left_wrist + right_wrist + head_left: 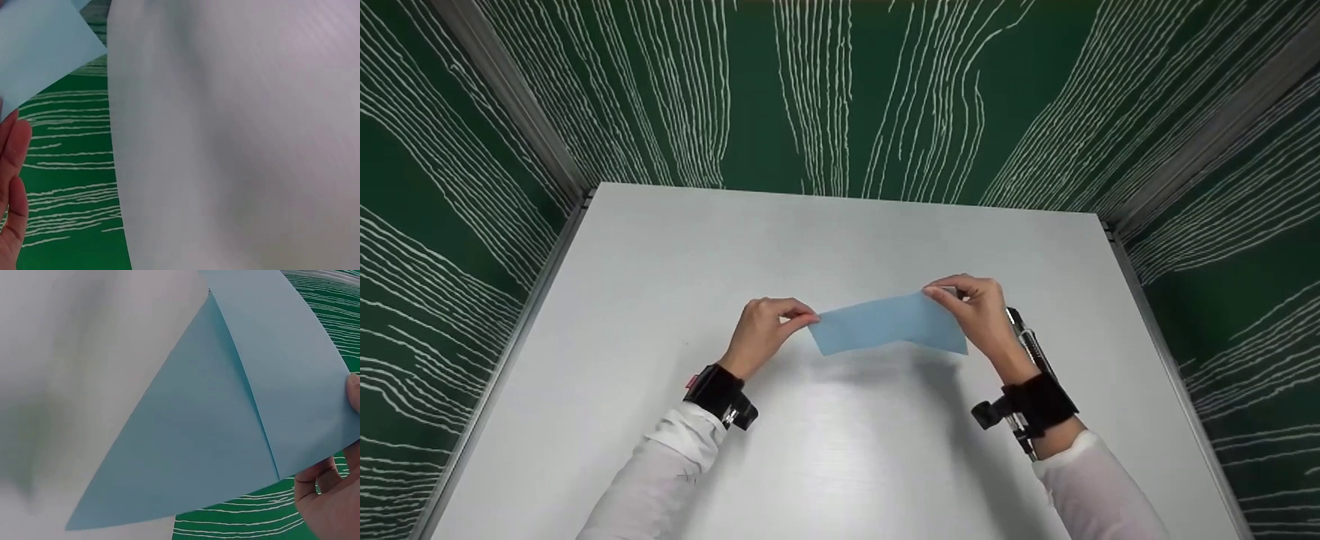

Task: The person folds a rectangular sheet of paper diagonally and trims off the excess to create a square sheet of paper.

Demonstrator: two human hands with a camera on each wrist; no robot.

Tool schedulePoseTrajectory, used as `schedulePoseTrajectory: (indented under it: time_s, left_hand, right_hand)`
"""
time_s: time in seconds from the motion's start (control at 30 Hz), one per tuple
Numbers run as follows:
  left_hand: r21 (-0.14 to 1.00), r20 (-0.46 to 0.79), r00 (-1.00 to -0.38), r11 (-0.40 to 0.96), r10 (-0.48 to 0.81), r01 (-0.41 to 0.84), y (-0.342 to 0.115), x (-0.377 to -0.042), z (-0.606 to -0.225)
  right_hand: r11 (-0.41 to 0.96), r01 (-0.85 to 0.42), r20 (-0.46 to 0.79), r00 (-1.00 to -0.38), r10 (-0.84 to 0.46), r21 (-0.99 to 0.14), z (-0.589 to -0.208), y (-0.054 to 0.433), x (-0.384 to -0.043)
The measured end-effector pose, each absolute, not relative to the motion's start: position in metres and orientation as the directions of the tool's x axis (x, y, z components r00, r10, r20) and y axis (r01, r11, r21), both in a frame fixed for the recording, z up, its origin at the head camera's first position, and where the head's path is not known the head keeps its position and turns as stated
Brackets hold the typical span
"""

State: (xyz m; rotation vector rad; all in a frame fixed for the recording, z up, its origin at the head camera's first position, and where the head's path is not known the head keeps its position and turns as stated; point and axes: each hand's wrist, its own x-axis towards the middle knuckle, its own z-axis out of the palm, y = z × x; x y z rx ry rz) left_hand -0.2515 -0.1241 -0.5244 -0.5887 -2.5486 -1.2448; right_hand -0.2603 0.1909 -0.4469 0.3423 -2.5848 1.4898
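A light blue sheet of paper (877,324) is stretched between both hands above the white table. My left hand (761,330) pinches its upper left corner between thumb and fingers. The right hand (979,311) pinches the upper edge near the right end. In the right wrist view, a fold line runs down the blue paper (163,433), and one layer overlaps another. Only part of the left hand (14,169) shows at the edge of the left wrist view, beside a paper corner.
Partly hidden behind the right forearm, a dark pen-like object (1024,330) lies on the white table (840,450). Green panels (750,97) with white wavy lines stand around the table, with metal posts (521,97) at the corners.
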Motion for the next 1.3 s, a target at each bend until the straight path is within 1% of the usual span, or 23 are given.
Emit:
schedulePoseTrajectory:
  time_s: [0.17, 0.23, 0.37, 0.47, 0.67, 0.77, 0.97, 1.13, 1.3]
  left_hand:
    - [0.706, 0.388, -0.898, 0.561, 0.206, 0.433, -0.126, -0.252, -0.526]
    - [0.716, 0.378, -0.905, 0.558, 0.194, 0.419, -0.126, -0.253, -0.526]
    - [0.776, 0.319, -0.934, 0.521, 0.162, 0.356, -0.127, -0.253, -0.526]
    - [0.811, 0.282, -0.949, 0.494, 0.139, 0.314, -0.129, -0.254, -0.526]
    - [0.826, 0.26, -0.958, 0.485, 0.123, 0.287, -0.132, -0.255, -0.525]
    - [0.832, 0.253, -0.961, 0.482, 0.111, 0.275, -0.133, -0.255, -0.523]
    - [0.835, 0.248, -0.964, 0.483, 0.099, 0.264, -0.132, -0.256, -0.519]
    - [0.844, 0.278, -0.959, 0.465, 0.05, 0.269, -0.132, -0.256, -0.514]
    - [0.836, 0.289, -0.957, 0.485, 0.009, 0.257, -0.132, -0.256, -0.512]
  right_hand:
    - [0.525, -0.275, 0.23, -0.961, -0.15, -0.805, -0.468, 0.203, -0.271]
    - [0.534, -0.289, 0.24, -0.957, -0.161, -0.795, -0.468, 0.203, -0.271]
    - [0.535, -0.313, 0.245, -0.95, -0.196, -0.785, -0.47, 0.205, -0.271]
    - [0.536, -0.316, 0.225, -0.947, -0.23, -0.783, -0.472, 0.207, -0.272]
    - [0.574, -0.31, 0.178, -0.944, -0.276, -0.758, -0.469, 0.211, -0.272]
    - [0.577, -0.295, 0.173, -0.95, -0.258, -0.761, -0.468, 0.21, -0.272]
    - [0.531, -0.263, 0.193, -0.964, -0.185, -0.806, -0.466, 0.207, -0.273]
    - [0.534, -0.264, 0.206, -0.964, -0.166, -0.803, -0.467, 0.204, -0.274]
    - [0.519, -0.249, 0.189, -0.968, -0.166, -0.818, -0.468, 0.204, -0.275]
